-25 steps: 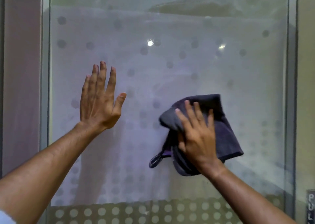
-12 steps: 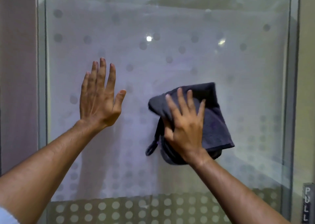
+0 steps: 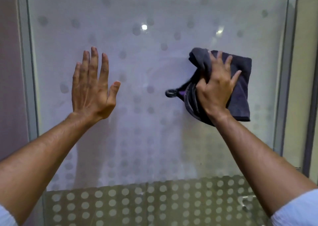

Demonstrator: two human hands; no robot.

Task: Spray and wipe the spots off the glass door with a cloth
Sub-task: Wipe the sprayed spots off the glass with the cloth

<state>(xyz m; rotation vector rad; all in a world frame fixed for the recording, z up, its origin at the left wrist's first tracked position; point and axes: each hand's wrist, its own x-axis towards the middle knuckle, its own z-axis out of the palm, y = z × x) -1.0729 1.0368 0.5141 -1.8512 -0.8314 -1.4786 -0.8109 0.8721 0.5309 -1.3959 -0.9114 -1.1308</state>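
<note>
Bare forearms, pale blue sleeves (image 3: 296, 208)

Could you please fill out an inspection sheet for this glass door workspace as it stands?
Surface: glass door, upright, frosted with a dot pattern, denser in the bottom band.
Job's things: dark cloth, bunched, against the glass; spray bottle not seen.
Clutter: nothing seen.
Grippers: left hand flat, fingers straight up toward the glass; right hand grips and presses the cloth.
Cables: nothing seen.
Surroundings: metal door frame on both sides.
</note>
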